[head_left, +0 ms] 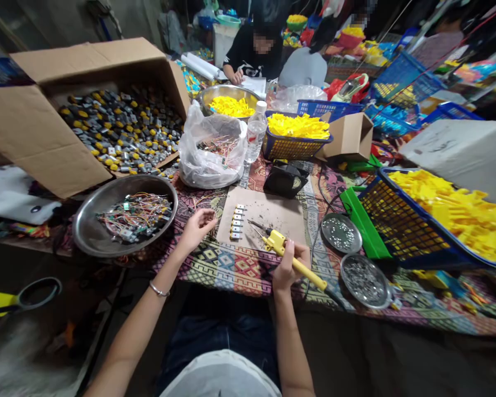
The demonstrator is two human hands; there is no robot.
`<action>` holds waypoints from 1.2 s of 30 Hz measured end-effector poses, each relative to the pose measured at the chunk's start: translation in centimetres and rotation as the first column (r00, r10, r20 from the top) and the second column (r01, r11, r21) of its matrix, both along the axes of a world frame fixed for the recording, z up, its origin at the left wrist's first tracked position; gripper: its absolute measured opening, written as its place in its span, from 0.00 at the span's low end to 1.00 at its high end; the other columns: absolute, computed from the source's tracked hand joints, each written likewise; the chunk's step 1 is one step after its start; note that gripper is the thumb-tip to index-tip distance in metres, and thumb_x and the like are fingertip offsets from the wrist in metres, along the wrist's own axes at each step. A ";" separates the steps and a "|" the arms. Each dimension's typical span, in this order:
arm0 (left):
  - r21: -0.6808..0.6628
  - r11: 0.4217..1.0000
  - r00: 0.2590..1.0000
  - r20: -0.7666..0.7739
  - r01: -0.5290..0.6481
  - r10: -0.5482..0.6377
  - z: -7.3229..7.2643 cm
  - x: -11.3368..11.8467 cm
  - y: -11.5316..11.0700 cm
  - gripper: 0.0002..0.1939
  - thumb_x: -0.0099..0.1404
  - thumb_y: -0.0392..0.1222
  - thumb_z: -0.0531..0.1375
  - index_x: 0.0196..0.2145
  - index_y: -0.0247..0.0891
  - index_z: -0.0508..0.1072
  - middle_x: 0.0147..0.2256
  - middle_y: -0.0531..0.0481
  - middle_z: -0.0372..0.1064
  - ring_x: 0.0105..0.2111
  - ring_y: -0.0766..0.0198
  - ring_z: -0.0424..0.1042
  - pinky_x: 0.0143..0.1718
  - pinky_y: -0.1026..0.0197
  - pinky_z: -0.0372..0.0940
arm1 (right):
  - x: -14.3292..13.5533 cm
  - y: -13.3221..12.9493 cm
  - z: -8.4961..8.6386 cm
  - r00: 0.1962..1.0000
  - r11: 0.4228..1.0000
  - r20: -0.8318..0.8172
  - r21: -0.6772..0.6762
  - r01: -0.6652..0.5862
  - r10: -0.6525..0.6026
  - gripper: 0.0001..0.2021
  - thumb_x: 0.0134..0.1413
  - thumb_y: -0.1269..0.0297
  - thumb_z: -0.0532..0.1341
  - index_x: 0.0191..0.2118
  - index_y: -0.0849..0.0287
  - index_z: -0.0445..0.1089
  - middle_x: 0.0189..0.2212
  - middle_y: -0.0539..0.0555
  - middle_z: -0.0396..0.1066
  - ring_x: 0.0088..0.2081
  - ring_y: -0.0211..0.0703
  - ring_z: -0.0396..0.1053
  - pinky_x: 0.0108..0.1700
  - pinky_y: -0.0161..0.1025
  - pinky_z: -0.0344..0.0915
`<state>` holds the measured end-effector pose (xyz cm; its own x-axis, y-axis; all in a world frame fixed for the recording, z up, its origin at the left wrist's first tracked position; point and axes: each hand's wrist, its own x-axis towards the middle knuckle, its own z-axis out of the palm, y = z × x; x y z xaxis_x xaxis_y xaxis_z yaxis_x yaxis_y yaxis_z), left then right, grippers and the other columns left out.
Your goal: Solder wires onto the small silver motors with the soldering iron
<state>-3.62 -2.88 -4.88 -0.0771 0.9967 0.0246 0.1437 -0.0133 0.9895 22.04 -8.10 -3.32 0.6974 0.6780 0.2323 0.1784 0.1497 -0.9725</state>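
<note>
My right hand [290,264] is wrapped round the yellow handle of a soldering iron [308,274], whose dark tip points left over a piece of cardboard [281,212]. In a short column on the cardboard lie several small motors [236,222] with yellow and silver bodies, just left of the tip. My left hand [200,227] is at the cardboard's left edge, fingers curled together; whatever they pinch is too small to make out. A few thin wires [200,201] lie on the cloth just behind it.
At left are a metal bowl of wired parts [86,229] and a large carton [62,146] of motors. A plastic bag [210,171], bottle [256,132] and black fan [286,177] stand behind. Small dishes [366,281] and a basket of yellow parts [413,218] flank the right. People sit beyond.
</note>
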 end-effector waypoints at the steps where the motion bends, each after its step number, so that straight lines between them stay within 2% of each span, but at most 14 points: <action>1: 0.007 1.000 1.000 -0.006 -0.003 0.003 0.0 0.0 -0.1 0.22 0.60 0.56 0.69 0.43 0.37 0.73 0.39 0.48 0.75 0.38 0.61 0.76 0.42 0.61 0.72 | -0.1 0.0 -0.1 1.000 1.000 0.005 0.002 -0.007 0.007 0.23 0.58 0.38 0.64 0.32 0.56 0.68 0.28 0.48 0.69 0.33 0.38 0.68 0.38 0.40 0.67; 8: 0.033 0.999 1.000 -0.010 -0.008 0.008 -0.3 -0.2 -0.3 0.19 0.63 0.56 0.68 0.40 0.37 0.77 0.36 0.48 0.76 0.35 0.62 0.74 0.37 0.63 0.70 | -0.1 -0.1 -0.3 0.999 1.000 0.018 0.012 -0.029 0.029 0.22 0.58 0.40 0.65 0.33 0.57 0.69 0.28 0.48 0.70 0.32 0.38 0.68 0.37 0.40 0.67; 11: 0.030 1.000 1.000 -0.005 -0.002 0.002 -0.7 -0.2 -0.4 0.21 0.64 0.55 0.68 0.47 0.38 0.76 0.39 0.47 0.78 0.37 0.60 0.77 0.37 0.63 0.72 | 0.0 -0.1 -0.1 0.999 0.999 0.036 0.026 -0.028 0.027 0.22 0.58 0.40 0.65 0.32 0.56 0.68 0.28 0.48 0.70 0.31 0.38 0.68 0.37 0.40 0.67; 13: 0.044 0.999 1.000 -0.014 0.007 -0.007 -0.7 -0.1 -0.6 0.25 0.65 0.51 0.67 0.55 0.39 0.73 0.43 0.46 0.78 0.39 0.61 0.78 0.40 0.62 0.73 | 0.0 0.0 -0.2 0.998 0.999 0.046 0.027 -0.046 0.045 0.22 0.58 0.40 0.65 0.32 0.56 0.69 0.27 0.49 0.70 0.31 0.38 0.69 0.36 0.40 0.67; 15: 0.074 0.997 0.998 -0.050 0.031 -0.027 -0.5 0.0 -0.7 0.25 0.66 0.47 0.65 0.59 0.41 0.70 0.45 0.46 0.78 0.39 0.62 0.79 0.42 0.62 0.73 | 0.1 0.1 -0.4 0.996 0.997 0.057 0.013 -0.075 0.074 0.23 0.57 0.39 0.65 0.32 0.57 0.69 0.27 0.49 0.70 0.30 0.39 0.69 0.35 0.40 0.66; 18: 0.121 0.986 0.986 -0.138 0.112 -0.095 0.0 0.2 -0.9 0.14 0.67 0.41 0.61 0.50 0.39 0.75 0.43 0.47 0.79 0.42 0.60 0.80 0.47 0.60 0.73 | 0.2 0.4 -1.0 0.993 0.994 0.054 0.005 -0.106 0.106 0.24 0.56 0.38 0.65 0.32 0.57 0.69 0.27 0.50 0.71 0.30 0.40 0.69 0.35 0.41 0.67; 20: 0.141 0.977 0.972 -0.191 0.162 -0.133 0.2 0.3 -1.0 0.10 0.68 0.39 0.58 0.45 0.39 0.77 0.42 0.46 0.80 0.44 0.59 0.80 0.50 0.59 0.72 | 0.3 0.7 -1.3 0.994 0.994 0.039 0.022 -0.108 0.107 0.24 0.55 0.38 0.66 0.32 0.57 0.69 0.27 0.50 0.72 0.29 0.41 0.70 0.35 0.42 0.68; 23: 0.152 0.970 0.959 -0.242 0.187 -0.147 0.2 0.3 -1.0 0.11 0.71 0.39 0.56 0.45 0.37 0.77 0.42 0.46 0.80 0.42 0.59 0.79 0.48 0.58 0.72 | 0.5 1.0 -1.5 0.995 0.995 0.044 0.054 -0.087 0.085 0.24 0.55 0.37 0.66 0.32 0.57 0.69 0.26 0.50 0.71 0.28 0.41 0.69 0.33 0.41 0.67; 27: 0.150 0.964 0.946 -0.273 0.220 -0.174 0.2 0.1 -1.1 0.12 0.69 0.44 0.62 0.46 0.37 0.79 0.36 0.49 0.79 0.33 0.61 0.76 0.39 0.61 0.70 | 0.5 1.4 -1.3 0.997 0.996 0.064 0.079 -0.043 0.038 0.24 0.56 0.37 0.64 0.31 0.56 0.68 0.25 0.50 0.71 0.28 0.42 0.70 0.34 0.42 0.69; 29: 0.146 0.960 0.940 -0.282 0.239 -0.191 0.2 0.0 -1.1 0.12 0.67 0.43 0.65 0.46 0.37 0.80 0.33 0.51 0.78 0.32 0.61 0.75 0.37 0.62 0.69 | 0.5 1.5 -1.2 0.997 0.996 0.070 0.085 -0.025 0.019 0.25 0.56 0.35 0.63 0.30 0.56 0.68 0.26 0.50 0.72 0.29 0.42 0.70 0.34 0.43 0.69; 36: 0.139 0.962 0.943 -0.270 0.237 -0.193 0.1 -0.8 -1.2 0.11 0.67 0.40 0.64 0.45 0.37 0.81 0.40 0.47 0.82 0.38 0.57 0.80 0.43 0.59 0.72 | 0.8 1.7 -1.1 0.994 0.997 0.104 0.079 0.018 -0.026 0.25 0.55 0.35 0.62 0.30 0.55 0.67 0.26 0.51 0.71 0.28 0.41 0.69 0.34 0.43 0.69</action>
<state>-4.41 -4.06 -4.79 0.1691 0.9685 0.1830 0.3624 -0.2338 0.9022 22.81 -6.44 -4.39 0.6811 0.6397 0.3561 0.2826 0.2190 -0.9339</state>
